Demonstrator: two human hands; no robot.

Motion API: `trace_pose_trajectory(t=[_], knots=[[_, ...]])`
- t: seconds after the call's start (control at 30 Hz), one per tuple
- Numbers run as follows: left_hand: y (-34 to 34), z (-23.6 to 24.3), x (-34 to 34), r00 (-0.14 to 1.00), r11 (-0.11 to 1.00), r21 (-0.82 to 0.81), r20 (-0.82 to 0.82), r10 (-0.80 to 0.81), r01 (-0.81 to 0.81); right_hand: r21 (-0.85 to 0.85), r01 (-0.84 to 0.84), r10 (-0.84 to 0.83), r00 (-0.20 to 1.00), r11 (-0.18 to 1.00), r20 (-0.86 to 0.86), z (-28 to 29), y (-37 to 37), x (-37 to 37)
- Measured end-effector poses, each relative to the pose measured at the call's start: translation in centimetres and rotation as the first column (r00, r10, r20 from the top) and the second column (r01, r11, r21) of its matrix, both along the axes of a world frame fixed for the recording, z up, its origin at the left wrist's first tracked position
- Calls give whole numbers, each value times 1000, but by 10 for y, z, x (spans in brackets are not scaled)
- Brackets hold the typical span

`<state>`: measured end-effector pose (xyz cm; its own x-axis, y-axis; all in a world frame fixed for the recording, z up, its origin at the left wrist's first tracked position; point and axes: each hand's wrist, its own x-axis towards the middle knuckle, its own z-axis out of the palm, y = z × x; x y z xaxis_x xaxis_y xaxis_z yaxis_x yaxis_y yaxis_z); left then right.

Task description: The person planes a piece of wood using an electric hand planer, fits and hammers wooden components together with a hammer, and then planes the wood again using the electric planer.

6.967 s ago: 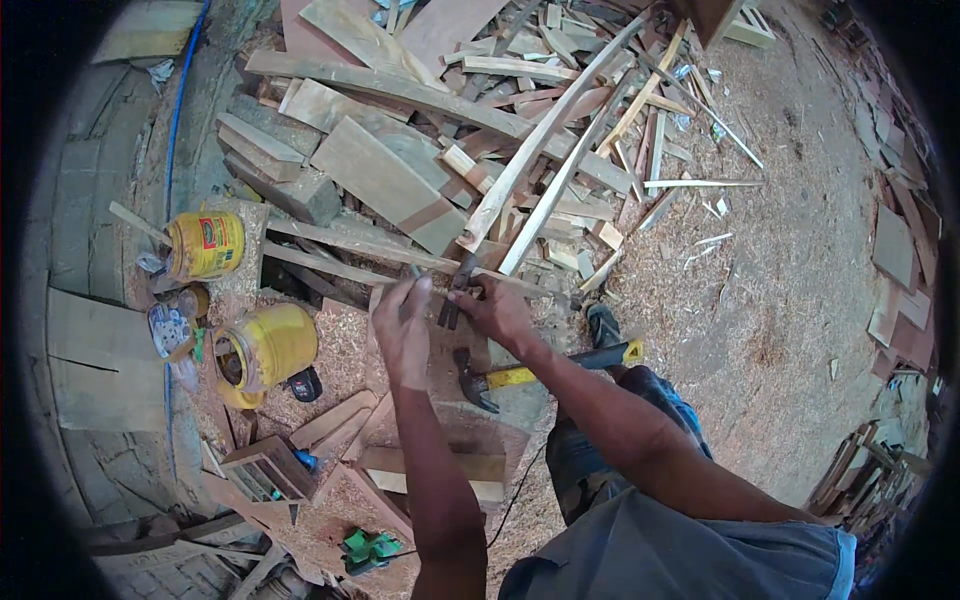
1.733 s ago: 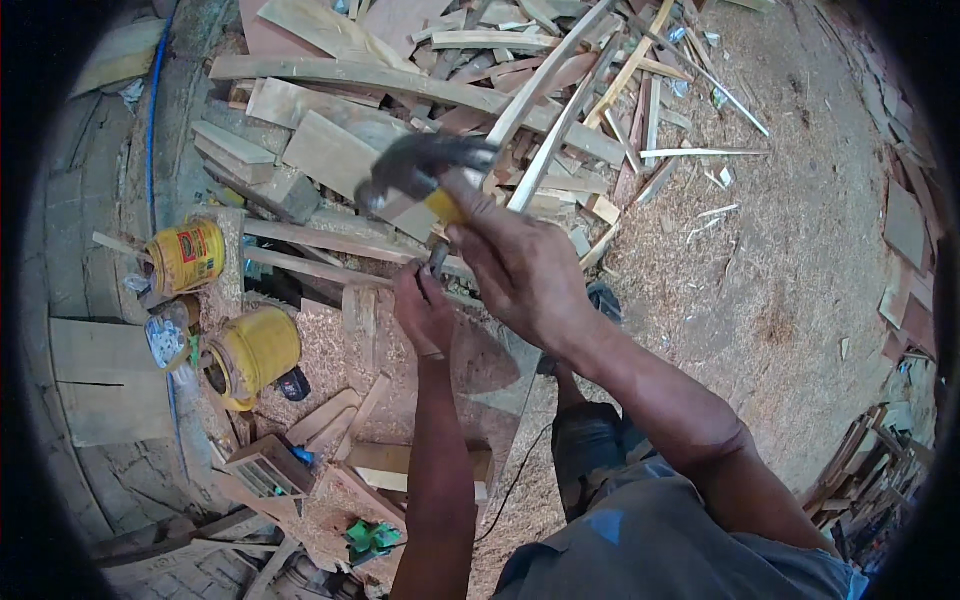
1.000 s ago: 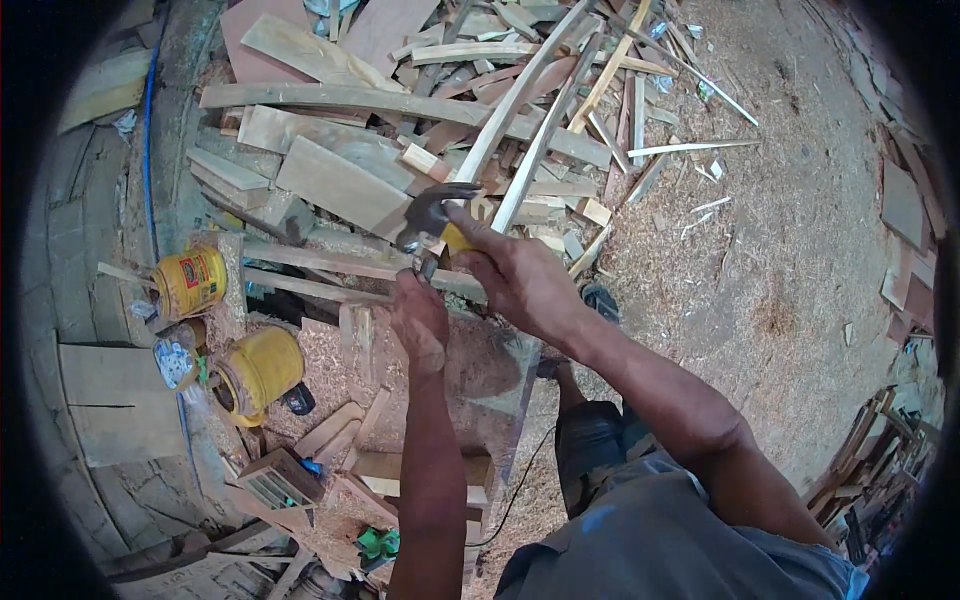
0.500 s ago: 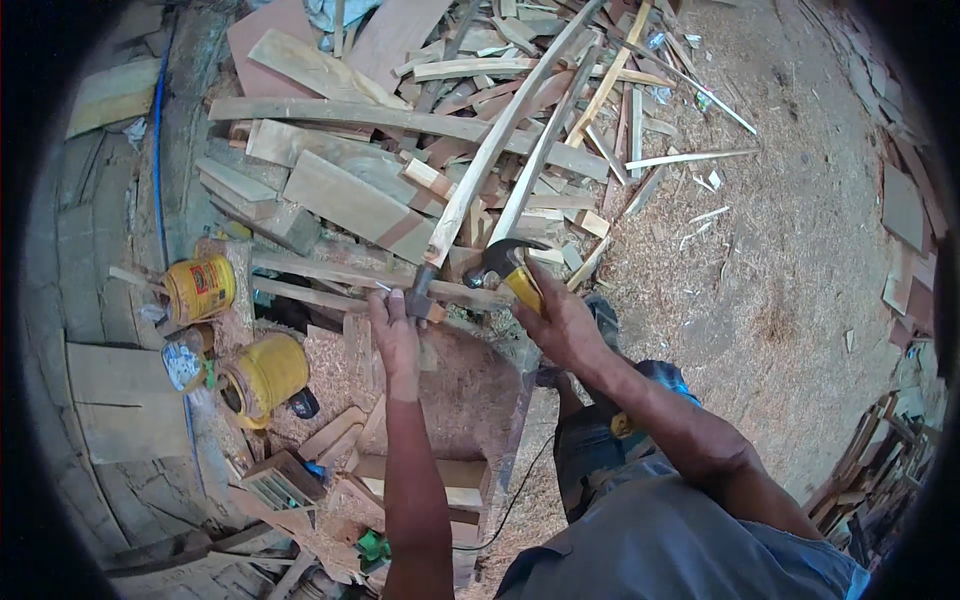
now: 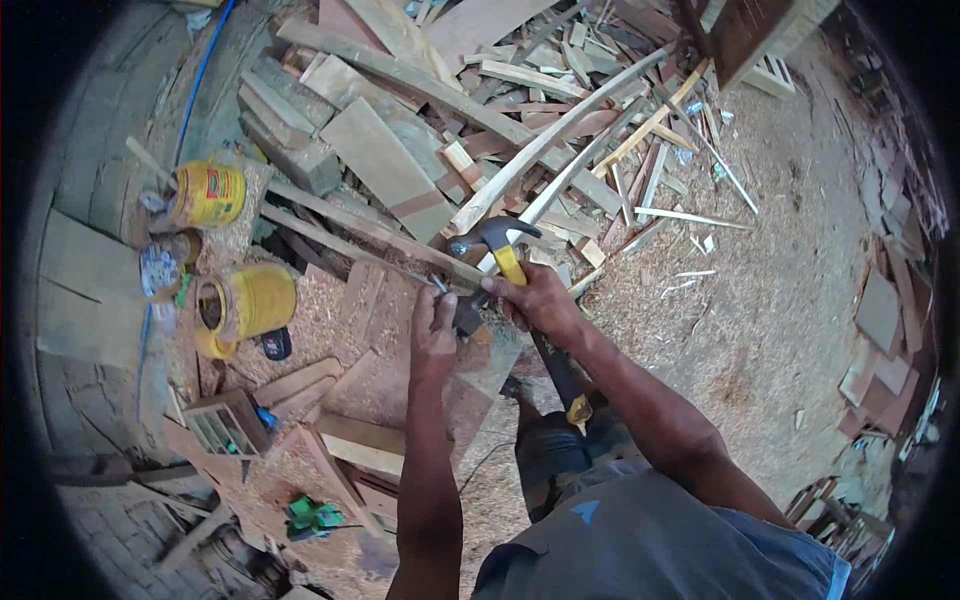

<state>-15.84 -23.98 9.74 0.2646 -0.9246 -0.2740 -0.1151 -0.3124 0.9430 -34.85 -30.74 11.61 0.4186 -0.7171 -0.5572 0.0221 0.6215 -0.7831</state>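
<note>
My right hand (image 5: 548, 305) grips a claw hammer (image 5: 508, 262) by its yellow and black handle, the dark head raised and the claw toward the right. My left hand (image 5: 434, 325) pinches a thin, pale metal nail (image 5: 440, 286) between thumb and fingers. Right beside those fingers is a dark metal block (image 5: 468, 316), resembling a heavy hammer head. Both hands are close together over the near end of a long wooden strip (image 5: 385, 236). What the block rests on is partly hidden by my hands.
Yellow plastic containers (image 5: 262, 300) stand at the left beside a small slatted wooden box (image 5: 228, 425). Boards and offcuts (image 5: 390, 165) lie heaped ahead. Sawdust covers the ground (image 5: 740, 330) at right. A wooden frame piece (image 5: 750, 45) shows at the upper right.
The view has turned and shifted, and the wooden frame piece has come in at the upper right. The hammer is now more upright in my right hand; my left hand still pinches the nail.
</note>
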Motion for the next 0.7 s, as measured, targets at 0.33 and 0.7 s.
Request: trace_pose_trajectory(t=[0.33,0.7], knots=[[80,-3,-54,963,990,124,267,34,-69,68,-227,234,964,972,-128,-28,45,-24],[122,-16,-63,837,959,119,524,159,-257,-100,-247,258,960,964,108,-69,77,15]])
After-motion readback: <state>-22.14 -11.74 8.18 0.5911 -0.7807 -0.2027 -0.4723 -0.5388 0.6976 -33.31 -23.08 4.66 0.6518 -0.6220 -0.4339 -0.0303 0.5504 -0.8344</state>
